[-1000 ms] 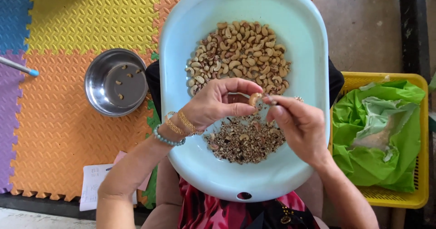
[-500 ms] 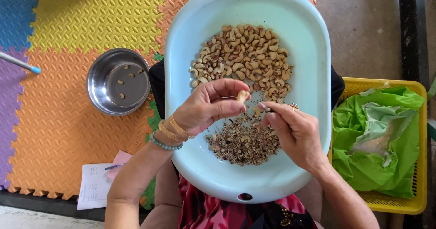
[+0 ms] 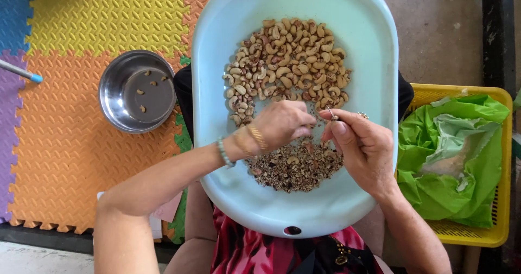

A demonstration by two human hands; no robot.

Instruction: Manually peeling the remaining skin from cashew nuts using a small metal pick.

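Both hands are sitting lower over the tub than half a second ago, and the pale nut that was showing at the left fingertips is no longer showing; the left hand (image 3: pixel 279 123) is now lying knuckles-up with its fingers curled together, and whether they are clamping anything cannot be told. The right hand (image 3: pixel 364 146) is pinching a thin metal pick (image 3: pixel 330 112) between thumb and forefinger, fingers closed on it. That pick is pointing up and to the left, its long axis slanting toward the left fingertips, which are just beside its tip.

One light blue oval tub (image 3: pixel 347 209) is resting on the person's lap, long axis running away from the body. Two heaps are lying in it: a pile of pale cashew kernels (image 3: pixel 287 62) toward the far end, too many to count, and a darker pile of skins and bits (image 3: pixel 296 168) toward the near end, partly under the hands. Bangles (image 3: pixel 249 139) are circling the left wrist.

One steel bowl (image 3: pixel 116 97) is standing on the foam floor mat (image 3: pixel 81 19) left of the tub, holding about five small pieces. One yellow basket (image 3: pixel 502 160) with a green plastic bag (image 3: pixel 467 181) in it is standing to the right. One thin rod with a blue tip (image 3: pixel 21 73) is lying at the left edge.
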